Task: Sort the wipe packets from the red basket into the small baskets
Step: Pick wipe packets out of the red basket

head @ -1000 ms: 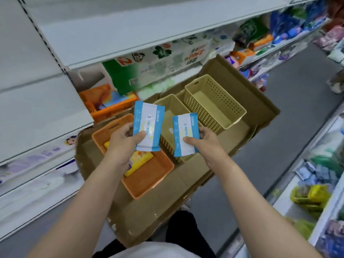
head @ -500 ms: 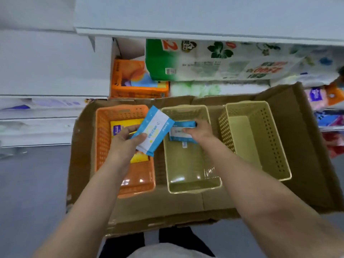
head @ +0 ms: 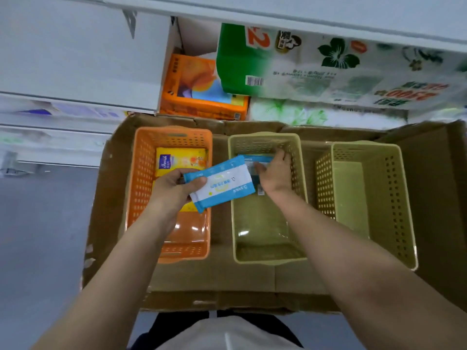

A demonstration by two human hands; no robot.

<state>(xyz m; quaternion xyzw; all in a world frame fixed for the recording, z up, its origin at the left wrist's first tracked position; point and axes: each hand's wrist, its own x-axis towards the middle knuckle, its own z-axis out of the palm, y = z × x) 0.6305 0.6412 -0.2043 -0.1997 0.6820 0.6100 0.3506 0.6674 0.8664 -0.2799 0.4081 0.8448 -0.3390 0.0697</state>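
An orange-red basket [head: 141, 173] stands at the left of a cardboard tray [head: 252, 281] and holds a yellow wipe packet [head: 182, 160]. My left hand [head: 171, 190] grips a blue-and-white wipe packet [head: 222, 184] above the gap between the orange basket and the middle pale green basket [head: 265, 248]. My right hand [head: 275, 173] reaches down into the far end of the middle basket, fingers curled over a second blue-and-white packet [head: 252, 159] that is mostly hidden beneath the hand. The right pale green basket [head: 404, 210] has nothing in it.
Behind the tray, a shelf carries an orange tissue pack [head: 199, 89] and large green-and-white paper roll packs [head: 328, 66]. A white shelf board [head: 278, 8] overhangs above. Grey floor lies to the left.
My right hand has gone deeper into the middle basket with its packet. My left hand has tilted its packet flatter and shifted it slightly right. The view has swung to face the tray straight on.
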